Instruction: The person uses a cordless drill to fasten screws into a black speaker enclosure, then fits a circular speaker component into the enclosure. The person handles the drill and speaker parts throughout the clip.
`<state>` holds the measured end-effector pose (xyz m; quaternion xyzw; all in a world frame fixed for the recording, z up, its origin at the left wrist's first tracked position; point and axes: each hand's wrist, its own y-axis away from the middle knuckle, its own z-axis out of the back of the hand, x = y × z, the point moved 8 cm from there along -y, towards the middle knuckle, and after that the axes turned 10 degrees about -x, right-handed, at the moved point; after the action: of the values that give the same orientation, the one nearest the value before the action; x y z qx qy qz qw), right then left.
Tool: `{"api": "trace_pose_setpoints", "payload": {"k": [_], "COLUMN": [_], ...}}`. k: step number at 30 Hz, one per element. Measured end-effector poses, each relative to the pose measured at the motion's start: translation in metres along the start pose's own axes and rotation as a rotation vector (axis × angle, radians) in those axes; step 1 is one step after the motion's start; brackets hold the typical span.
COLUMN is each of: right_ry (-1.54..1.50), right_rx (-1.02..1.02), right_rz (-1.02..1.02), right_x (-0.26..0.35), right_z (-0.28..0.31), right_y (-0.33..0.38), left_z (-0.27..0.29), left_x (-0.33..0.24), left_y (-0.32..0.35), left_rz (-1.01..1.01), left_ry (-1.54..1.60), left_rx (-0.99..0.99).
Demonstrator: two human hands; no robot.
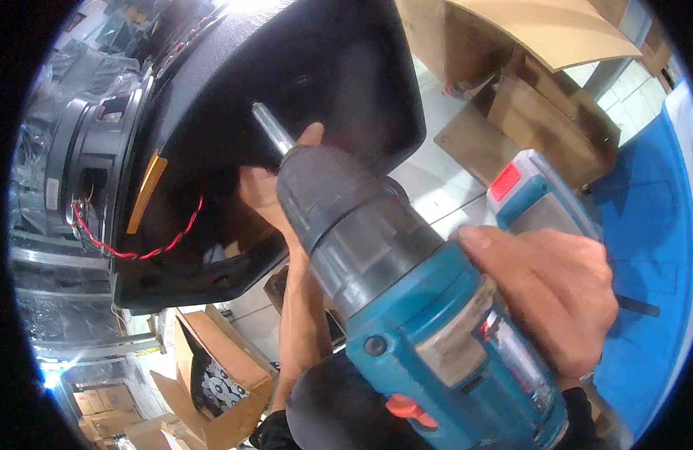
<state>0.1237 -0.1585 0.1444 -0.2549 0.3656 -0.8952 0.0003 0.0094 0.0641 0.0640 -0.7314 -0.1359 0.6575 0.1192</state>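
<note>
A teal and black cordless drill [406, 300] fills the middle, its long bit pointing up and left in front of a black speaker cabinet [346, 67]. My right hand [549, 292] is closed around the drill's handle; beyond the fist shows the battery end [545, 195]. Behind the chuck, my left hand [264, 191] reaches up against the cabinet, its visible fingers apart; the drill hides the rest. The bit's tip appears in front of the cabinet; contact cannot be made out. At the cabinet's left side sits a round speaker driver [99, 165], with twisted red wires [148, 255] running inside.
Cardboard boxes [541, 112] stand at the upper right. Another open box [211, 375] at the lower left holds metal parts. A blue surface [646, 247] lies along the right, and plastic-wrapped goods [69, 300] are stacked on the left.
</note>
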Motion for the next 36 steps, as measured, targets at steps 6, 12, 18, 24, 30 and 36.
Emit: {"api": "trace_pose_setpoints", "payload": {"k": [6, 12, 18, 24, 30, 36], "right_ry": [0.099, 0.347, 0.749, 0.309, 0.338, 0.014], "right_rx": [0.087, 0.074, 0.263, -0.228, -0.096, -0.122], "right_rz": [0.052, -0.396, -1.399, -0.99, -0.714, -0.683], "right_x": [0.011, -0.021, -0.072, -0.065, -0.092, -0.151], "right_z": [0.001, -0.008, 0.004, 0.013, -0.029, -0.109], "right_y": [-0.007, 0.01, 0.095, 0.167, 0.221, 0.222], "left_z": [0.002, 0.002, -0.002, -0.003, -0.004, -0.003], "left_x": [0.018, 0.046, 0.012, 0.006, 0.002, 0.009], "left_y": [-0.009, -0.011, -0.004, -0.005, -0.002, -0.004], "left_rz": [-0.188, -0.025, -0.181, -0.266, -0.324, -0.271], "left_ry": [-0.105, -0.04, -0.094, -0.103, -0.039, -0.076], "left_rx": [-0.031, 0.044, 0.058, 0.036, 0.009, 0.029]}}
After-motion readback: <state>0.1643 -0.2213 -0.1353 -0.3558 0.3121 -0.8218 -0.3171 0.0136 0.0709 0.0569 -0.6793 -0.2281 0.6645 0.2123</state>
